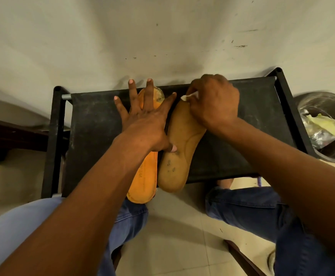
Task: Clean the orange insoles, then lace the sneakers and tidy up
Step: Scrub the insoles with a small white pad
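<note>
Pressing flat at frame centre, fingers splayed, left hand (142,118) pinning bright orange insole (143,176) to black fabric rack (232,136); beside it, right hand (214,102) pinching white wipe (188,96) against duller insole (179,144).

Black rack (242,124), lined bin (326,124).

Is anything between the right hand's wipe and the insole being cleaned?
Nothing visible. The right hand presses a small white wipe straight onto the toe end of the duller insole. The left hand lies flat on the brighter insole beside it.
</note>
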